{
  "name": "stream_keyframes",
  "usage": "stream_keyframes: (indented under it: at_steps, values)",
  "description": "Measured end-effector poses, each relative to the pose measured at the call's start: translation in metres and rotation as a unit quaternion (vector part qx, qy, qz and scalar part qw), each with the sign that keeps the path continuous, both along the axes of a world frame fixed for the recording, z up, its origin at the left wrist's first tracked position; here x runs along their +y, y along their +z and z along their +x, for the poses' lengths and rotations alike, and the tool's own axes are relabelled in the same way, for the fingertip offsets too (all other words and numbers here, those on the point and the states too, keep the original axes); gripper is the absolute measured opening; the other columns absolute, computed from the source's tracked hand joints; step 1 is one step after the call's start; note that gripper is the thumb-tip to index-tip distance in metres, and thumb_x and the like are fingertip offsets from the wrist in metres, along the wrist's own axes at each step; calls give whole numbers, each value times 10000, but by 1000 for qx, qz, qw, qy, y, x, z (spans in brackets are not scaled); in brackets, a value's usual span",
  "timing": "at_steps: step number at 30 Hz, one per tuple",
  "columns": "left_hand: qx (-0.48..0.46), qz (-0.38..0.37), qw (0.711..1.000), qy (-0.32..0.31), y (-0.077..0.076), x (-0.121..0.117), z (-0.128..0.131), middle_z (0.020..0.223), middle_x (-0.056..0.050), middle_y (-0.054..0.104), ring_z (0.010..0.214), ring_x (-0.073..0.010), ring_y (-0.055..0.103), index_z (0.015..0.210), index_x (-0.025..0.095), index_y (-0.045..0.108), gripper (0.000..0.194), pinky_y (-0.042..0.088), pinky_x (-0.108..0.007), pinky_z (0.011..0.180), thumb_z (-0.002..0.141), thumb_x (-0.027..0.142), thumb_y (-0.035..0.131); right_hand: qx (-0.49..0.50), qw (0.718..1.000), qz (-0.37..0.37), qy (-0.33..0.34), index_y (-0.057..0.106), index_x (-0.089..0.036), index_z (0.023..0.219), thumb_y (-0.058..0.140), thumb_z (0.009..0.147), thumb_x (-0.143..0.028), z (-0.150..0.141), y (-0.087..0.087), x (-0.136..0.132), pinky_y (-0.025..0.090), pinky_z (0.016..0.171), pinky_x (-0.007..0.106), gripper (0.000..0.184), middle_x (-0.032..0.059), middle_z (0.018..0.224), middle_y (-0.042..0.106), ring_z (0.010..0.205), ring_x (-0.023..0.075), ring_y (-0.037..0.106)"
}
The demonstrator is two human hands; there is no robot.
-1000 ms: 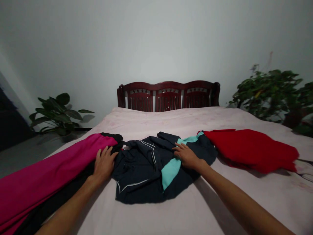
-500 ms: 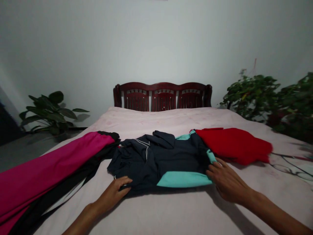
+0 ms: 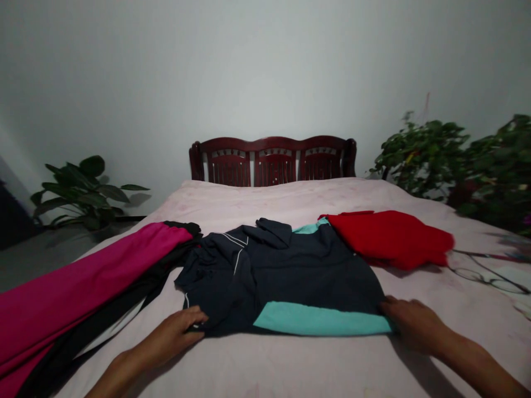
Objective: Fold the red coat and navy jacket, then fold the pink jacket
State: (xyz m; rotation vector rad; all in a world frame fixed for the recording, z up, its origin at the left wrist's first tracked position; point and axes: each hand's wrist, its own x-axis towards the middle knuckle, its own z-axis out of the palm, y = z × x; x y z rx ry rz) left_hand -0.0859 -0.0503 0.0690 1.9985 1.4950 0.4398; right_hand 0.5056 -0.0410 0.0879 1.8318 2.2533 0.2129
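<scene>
A dark navy shirt [image 3: 307, 271] with thin white stripes and a teal side panel lies spread across the bed in front of me. My left hand [image 3: 180, 327] is closed on the shirt's near left edge, by a short white trim. At the near right corner, where the teal panel ends, my right hand [image 3: 412, 323] grips the hem; its fingertips are partly hidden. The near edge runs fairly straight between both hands. The upper left part of the shirt is bunched and creased.
Pink and black clothes [image 3: 112, 276] lie left of the shirt, and a folded red garment [image 3: 394, 237] touches its far right side. Eyeglasses [image 3: 489, 279] rest on the pink bedsheet [image 3: 282, 365]. Beyond stand a wooden headboard [image 3: 274, 160] and potted plants [image 3: 89, 190] [image 3: 423, 155].
My right hand has moved right and toward me, drawing the shirt's hem out flatter and longer. The teal piece by its fingers no longer shows. My left hand has shifted slightly left and nearer.
</scene>
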Motion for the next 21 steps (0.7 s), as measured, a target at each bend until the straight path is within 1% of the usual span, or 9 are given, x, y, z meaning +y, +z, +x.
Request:
stream_keyframes:
  at_steps: [3, 5, 8, 11, 13, 15, 17, 19, 21]
  values:
    - [36, -55, 997, 30, 15, 2, 9, 1386, -95, 641, 1343, -348, 529, 1259, 270, 696, 666, 381, -442, 1142, 621, 414, 823, 34, 999, -7, 0, 754, -216, 1011, 526, 640, 16, -14, 13, 0, 493, 857, 478, 494, 164, 1029, 747, 967, 352, 703]
    - [-5, -66, 997, 30, 25, 13, 28, 1437, -117, 596, 1339, -348, 535, 1352, 239, 627, 777, 386, -447, 1137, 628, 449, 818, 112, 993, -28, 33, 748, -226, 1018, 514, 651, -17, -42, 26, 2, 501, 850, 454, 483, 138, 1033, 749, 977, 332, 697]
    - [-86, -14, 993, 74, 29, 39, 69, 1454, -145, 573, 1329, -351, 543, 1384, 179, 591, 783, 402, -440, 1129, 653, 381, 788, 280, 951, -84, 99, 718, -260, 1114, 524, 696, -102, -98, 33, 10, 509, 893, 396, 487, 78, 1135, 732, 1033, 269, 680]
    - [-109, 56, 990, 69, 25, 58, 106, 1409, -113, 620, 1302, -306, 574, 1362, 174, 611, 650, 410, -415, 1131, 712, 154, 631, 419, 893, -109, 119, 658, -249, 1254, 559, 772, -211, -146, 23, 27, 475, 1013, 412, 494, 83, 1290, 675, 1165, 258, 630]
    - [-86, 103, 991, 13, 24, 57, 121, 1349, -78, 668, 1259, -255, 606, 1337, 197, 635, 651, 423, -385, 1121, 718, 46, 504, 503, 852, -101, 103, 628, -223, 1291, 567, 835, -312, -167, 15, 46, 453, 1057, 439, 468, 105, 1333, 645, 1213, 266, 605]
    - [-42, 145, 984, -95, 27, 46, 129, 1297, -51, 695, 1211, -221, 626, 1322, 241, 644, 634, 451, -360, 1080, 764, 13, 447, 583, 805, -78, 76, 589, -215, 1326, 559, 874, -418, -182, 13, 68, 438, 1081, 448, 496, 115, 1361, 621, 1249, 266, 582]
    - [13, 171, 961, -217, 34, 30, 133, 1273, -29, 698, 1142, -208, 646, 1326, 300, 629, 584, 488, -343, 1000, 843, 34, 436, 634, 769, -56, 54, 528, -210, 1387, 578, 867, -498, -197, 14, 88, 413, 1106, 450, 596, 127, 1420, 569, 1301, 270, 542]
    - [65, 186, 935, -294, 41, 15, 135, 1263, -21, 695, 1075, -214, 659, 1325, 346, 612, 514, 508, -342, 928, 896, 95, 480, 644, 760, -68, 58, 455, -198, 1451, 647, 815, -552, -216, 15, 102, 382, 1130, 454, 753, 146, 1489, 498, 1353, 288, 490]
    - [88, 190, 921, -328, 45, 5, 135, 1266, -16, 691, 1053, -217, 662, 1312, 373, 610, 470, 509, -345, 914, 908, 145, 530, 617, 776, -109, 73, 386, -196, 1505, 755, 715, -558, -241, 11, 109, 370, 1134, 464, 945, 157, 1516, 465, 1367, 314, 468]
